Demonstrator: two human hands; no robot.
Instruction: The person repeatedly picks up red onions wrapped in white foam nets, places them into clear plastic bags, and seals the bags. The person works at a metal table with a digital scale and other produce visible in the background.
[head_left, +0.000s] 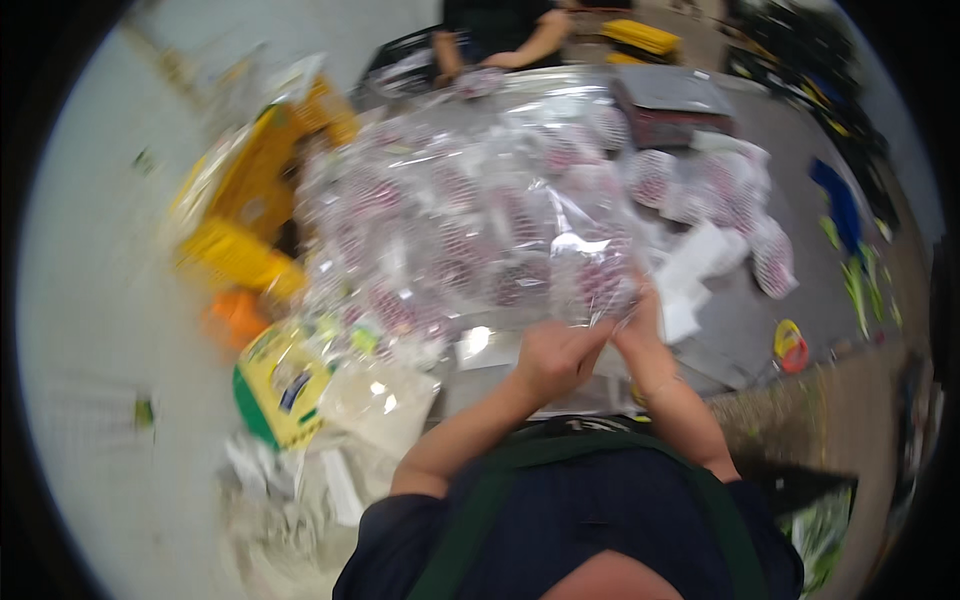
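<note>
My left hand (556, 358) and my right hand (639, 319) meet close to my body, both gripping the near edge of a clear plastic bag (592, 281). Inside the bag shows a reddish item in white foam netting, too blurred to identify. Left of and beyond it, many similar net-wrapped items (450, 247) in clear plastic cover the table. To the right, more net-wrapped items (720, 187) lie unbagged beside white paper or foam pieces (694, 262).
A grey-topped scale (671, 94) stands at the back. Yellow crates (251, 187) are on the left, near a yellow-green carton (289, 390). A coloured tape roll (790, 345) and blue strip (838, 202) lie right. Across the table, a person's hands (499, 64) touch a bagged item.
</note>
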